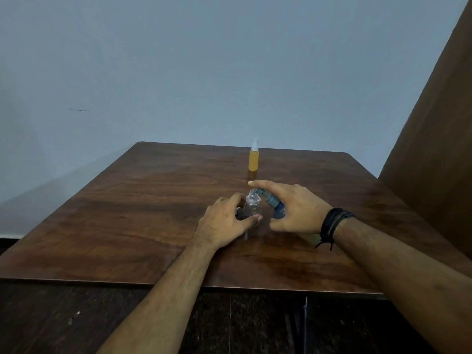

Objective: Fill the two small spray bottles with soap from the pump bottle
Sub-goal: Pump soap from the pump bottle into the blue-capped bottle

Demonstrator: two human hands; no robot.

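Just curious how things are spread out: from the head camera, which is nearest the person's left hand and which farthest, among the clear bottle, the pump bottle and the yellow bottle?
1. Clear bottle, held in the left hand.
2. Pump bottle, just right, under the right hand.
3. Yellow bottle, far back.

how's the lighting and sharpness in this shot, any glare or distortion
Head view: dim, flat light, faint sheen on the table; wide-angle bend at the edges; clear bottle soft and hard to read; orange bottle sharper; both hands slightly blurred.
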